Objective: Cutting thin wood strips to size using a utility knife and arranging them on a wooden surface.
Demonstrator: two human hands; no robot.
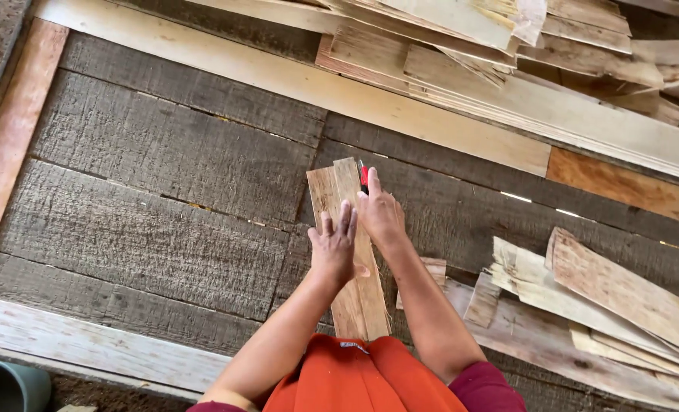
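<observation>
A narrow strip of pale wood veneer (338, 189) lies lengthwise on the grey plank table (164, 198), running from my lap toward the far side. My left hand (333, 243) presses flat on the strip, fingers spread. My right hand (380, 215) rests along the strip's right edge and grips a small red-handled cutter (364, 175), whose tip pokes out beyond my index finger beside the strip's far end.
A heap of veneer strips (553, 53) fills the far right. More loose veneer pieces (622, 294) lie at the right. Pale boards (301, 80) frame the table. A grey bucket (3, 385) stands at the lower left corner.
</observation>
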